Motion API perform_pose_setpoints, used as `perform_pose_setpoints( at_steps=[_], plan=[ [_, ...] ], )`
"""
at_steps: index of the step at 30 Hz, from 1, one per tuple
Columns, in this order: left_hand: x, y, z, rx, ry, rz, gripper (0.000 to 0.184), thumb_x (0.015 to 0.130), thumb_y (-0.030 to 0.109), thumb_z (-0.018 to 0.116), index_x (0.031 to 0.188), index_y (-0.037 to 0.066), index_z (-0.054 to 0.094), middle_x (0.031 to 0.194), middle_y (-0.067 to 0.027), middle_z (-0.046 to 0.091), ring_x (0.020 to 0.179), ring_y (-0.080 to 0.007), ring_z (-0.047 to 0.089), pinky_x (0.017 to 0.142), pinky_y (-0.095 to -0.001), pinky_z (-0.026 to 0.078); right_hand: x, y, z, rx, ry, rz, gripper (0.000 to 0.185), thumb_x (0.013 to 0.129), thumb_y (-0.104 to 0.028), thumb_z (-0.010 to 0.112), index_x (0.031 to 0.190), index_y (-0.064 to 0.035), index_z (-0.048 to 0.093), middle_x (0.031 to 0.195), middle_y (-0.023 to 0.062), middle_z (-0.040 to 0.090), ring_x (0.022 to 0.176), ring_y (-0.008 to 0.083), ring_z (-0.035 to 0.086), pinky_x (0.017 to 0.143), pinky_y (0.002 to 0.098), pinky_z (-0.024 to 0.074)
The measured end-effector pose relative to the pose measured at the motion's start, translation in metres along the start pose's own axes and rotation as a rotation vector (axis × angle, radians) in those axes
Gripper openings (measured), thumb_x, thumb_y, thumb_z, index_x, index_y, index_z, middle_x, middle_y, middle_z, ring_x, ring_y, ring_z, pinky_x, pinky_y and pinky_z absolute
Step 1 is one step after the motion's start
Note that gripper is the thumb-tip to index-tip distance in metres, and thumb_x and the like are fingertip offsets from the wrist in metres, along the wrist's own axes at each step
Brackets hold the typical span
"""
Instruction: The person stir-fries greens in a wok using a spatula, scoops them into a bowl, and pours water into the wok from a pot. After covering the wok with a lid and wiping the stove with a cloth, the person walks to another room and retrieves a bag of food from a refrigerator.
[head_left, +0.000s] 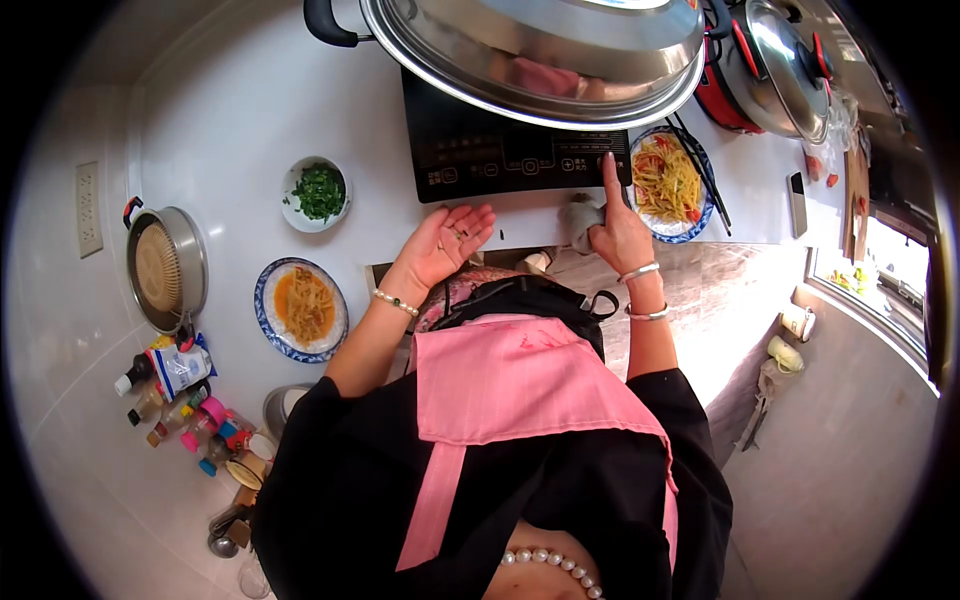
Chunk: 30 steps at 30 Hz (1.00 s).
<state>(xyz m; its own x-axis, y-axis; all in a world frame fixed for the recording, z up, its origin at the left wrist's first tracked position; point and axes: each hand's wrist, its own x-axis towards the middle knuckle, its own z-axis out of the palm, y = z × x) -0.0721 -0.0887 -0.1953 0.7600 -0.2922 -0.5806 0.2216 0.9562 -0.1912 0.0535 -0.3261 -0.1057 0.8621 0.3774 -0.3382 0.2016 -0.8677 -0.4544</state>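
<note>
My right hand (619,232) reaches to the black induction cooktop (500,160), its index finger stretched onto the right end of the control panel. A grey cloth (577,222) is bunched under its other fingers, which look curled round it. My left hand (455,240) is palm up with fingers apart, holding nothing, just in front of the cooktop's edge. On the cooktop stands a large lidded steel pan (540,70). Right of the panel lies a blue-rimmed plate of shredded food (668,187), with dark chopsticks (703,175) across its right side.
Left on the counter are a bowl of chopped greens (318,195), a second blue-rimmed plate (303,310), a steel pot (168,268) and several bottles (205,420). A red pot (770,75) and a knife (797,204) are at the right.
</note>
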Motion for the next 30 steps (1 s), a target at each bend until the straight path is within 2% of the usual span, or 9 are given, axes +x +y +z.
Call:
perform_pose_setpoints(
  at_steps=[2, 5, 6, 9, 12, 21, 24, 27, 30],
  plan=[
    [-0.003, 0.000, -0.005, 0.010, -0.021, 0.003, 0.030, 0.091, 0.018, 0.036, 0.096, -0.006, 0.053, 0.115, -0.0223, 0.050, 0.110, -0.0366, 0.046, 0.094, -0.0450, 0.041, 0.000, -0.005, -0.005, -0.035, 0.002, -0.017, 0.088, 0.059, -0.003, 0.048, 0.138, -0.0221, 0.016, 0.064, 0.0209, 0.054, 0.060, 0.0388, 0.054, 0.056, 0.0439, 0.0419],
    [-0.009, -0.003, -0.002, 0.006, -0.002, -0.005, 0.030, 0.090, 0.019, 0.038, 0.093, -0.006, 0.055, 0.114, -0.0222, 0.050, 0.110, -0.0363, 0.046, 0.094, -0.0449, 0.041, -0.012, -0.043, -0.017, -0.047, -0.006, -0.206, 0.086, 0.058, -0.003, 0.048, 0.137, -0.0222, 0.020, 0.066, 0.0213, 0.055, 0.061, 0.0376, 0.055, 0.057, 0.0429, 0.0433],
    [-0.011, -0.004, -0.005, 0.024, -0.011, 0.010, 0.031, 0.091, 0.021, 0.038, 0.093, -0.005, 0.055, 0.113, -0.0219, 0.051, 0.109, -0.0354, 0.047, 0.094, -0.0438, 0.042, -0.014, -0.052, -0.008, -0.017, 0.072, -0.366, 0.082, 0.058, -0.007, 0.052, 0.135, -0.0206, 0.026, 0.058, 0.0156, 0.055, 0.057, 0.0332, 0.056, 0.052, 0.0421, 0.0434],
    [-0.013, -0.004, -0.012, 0.003, -0.012, 0.013, 0.034, 0.092, 0.023, 0.037, 0.092, -0.005, 0.055, 0.113, -0.0231, 0.051, 0.110, -0.0358, 0.046, 0.096, -0.0449, 0.038, -0.009, -0.090, 0.006, -0.173, -0.073, -0.461, 0.079, 0.060, -0.008, 0.054, 0.134, -0.0195, 0.028, 0.057, 0.0145, 0.056, 0.055, 0.0309, 0.057, 0.051, 0.0404, 0.0444],
    [-0.020, -0.004, -0.013, 0.016, -0.005, 0.040, 0.034, 0.091, 0.024, 0.038, 0.092, -0.005, 0.055, 0.112, -0.0225, 0.051, 0.112, -0.0349, 0.045, 0.097, -0.0443, 0.037, 0.000, -0.110, 0.014, -0.290, -0.127, -0.501, 0.076, 0.062, -0.008, 0.053, 0.133, -0.0199, 0.029, 0.057, 0.0130, 0.057, 0.053, 0.0300, 0.057, 0.050, 0.0402, 0.0444],
    [-0.024, -0.004, -0.021, 0.039, -0.023, 0.055, 0.029, 0.090, 0.023, 0.042, 0.093, -0.002, 0.056, 0.107, -0.0176, 0.055, 0.105, -0.0297, 0.050, 0.085, -0.0403, 0.047, 0.012, -0.131, 0.021, -0.397, -0.314, -0.506, 0.062, 0.072, -0.017, 0.049, 0.132, -0.0126, 0.032, 0.068, 0.0141, 0.062, 0.061, 0.0286, 0.061, 0.056, 0.0390, 0.0461],
    [-0.023, -0.003, -0.025, 0.057, -0.056, 0.056, 0.033, 0.091, 0.026, 0.038, 0.096, -0.003, 0.054, 0.113, -0.0213, 0.051, 0.109, -0.0325, 0.047, 0.092, -0.0419, 0.041, 0.015, -0.129, 0.023, -0.403, -0.318, -0.494, 0.063, 0.072, -0.018, 0.050, 0.132, -0.0135, 0.032, 0.069, 0.0149, 0.062, 0.063, 0.0297, 0.061, 0.057, 0.0390, 0.0459],
    [-0.026, -0.003, -0.016, 0.091, 0.012, 0.086, 0.034, 0.092, 0.026, 0.036, 0.095, -0.003, 0.054, 0.113, -0.0214, 0.051, 0.109, -0.0334, 0.047, 0.094, -0.0423, 0.041, -0.003, -0.123, 0.001, -0.307, -0.234, -0.515, 0.069, 0.068, -0.013, 0.051, 0.133, -0.0194, 0.029, 0.061, 0.0150, 0.059, 0.056, 0.0328, 0.058, 0.051, 0.0427, 0.0442],
    [-0.028, -0.001, -0.012, 0.084, 0.020, 0.090, 0.034, 0.092, 0.026, 0.035, 0.094, -0.003, 0.054, 0.112, -0.0219, 0.051, 0.109, -0.0344, 0.047, 0.094, -0.0431, 0.041, -0.016, -0.108, -0.020, -0.266, -0.226, -0.407, 0.072, 0.067, -0.012, 0.051, 0.134, -0.0211, 0.027, 0.059, 0.0159, 0.058, 0.056, 0.0347, 0.057, 0.051, 0.0439, 0.0434]
  ],
)
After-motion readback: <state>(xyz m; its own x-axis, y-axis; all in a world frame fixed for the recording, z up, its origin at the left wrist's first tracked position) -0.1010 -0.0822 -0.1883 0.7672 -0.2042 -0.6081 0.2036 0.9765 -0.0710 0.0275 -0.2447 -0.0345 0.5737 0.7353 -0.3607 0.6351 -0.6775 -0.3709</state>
